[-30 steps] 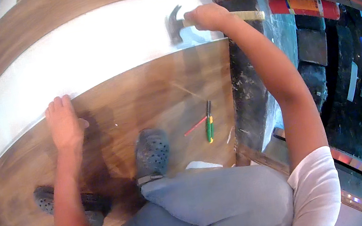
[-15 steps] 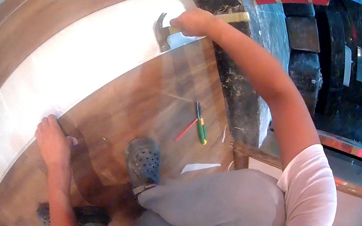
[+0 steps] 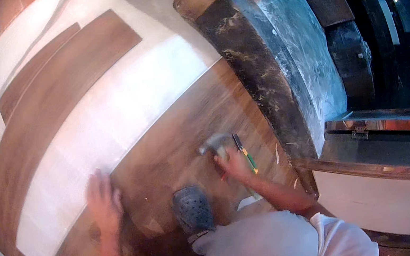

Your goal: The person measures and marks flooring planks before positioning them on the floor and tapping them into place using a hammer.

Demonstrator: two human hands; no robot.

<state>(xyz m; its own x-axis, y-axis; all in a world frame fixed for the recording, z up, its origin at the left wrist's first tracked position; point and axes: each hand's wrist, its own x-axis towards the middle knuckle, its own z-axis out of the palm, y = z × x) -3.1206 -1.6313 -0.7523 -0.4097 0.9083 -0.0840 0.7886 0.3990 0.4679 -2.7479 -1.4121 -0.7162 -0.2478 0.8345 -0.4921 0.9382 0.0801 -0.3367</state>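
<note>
- Your right hand [image 3: 232,163] appears closed around the hammer [image 3: 216,142] just behind its head, low over the brown flooring [image 3: 170,144]; blur hides whether the hammer rests there.
- Your left hand [image 3: 102,195] holds nothing that you can see; its fingers reach forward at the flooring's edge, where the white strip [image 3: 131,102] begins. Contact there cannot be told. Your two hands are well apart.
- Near the right hand lie a green-and-yellow-handled tool [image 3: 245,154], a white scrap [image 3: 249,201] and a thin red stick, mostly hidden.
- Judging by the layout, the part on your side is covered: brown flooring lies around your shoe [image 3: 192,207] and runs, at its far right corner, up to the dark stone ledge [image 3: 242,41].
- Its front edge looks even along the white strip, but how tight any joints sit is too blurred to judge.
- Left, as far as it shows: the white strip beyond that edge lies bare.
- Across it, a long brown plank [image 3: 64,86] and a second brown piece [image 3: 17,92] behind it lie apart from the flooring, seemingly unfitted.
</note>
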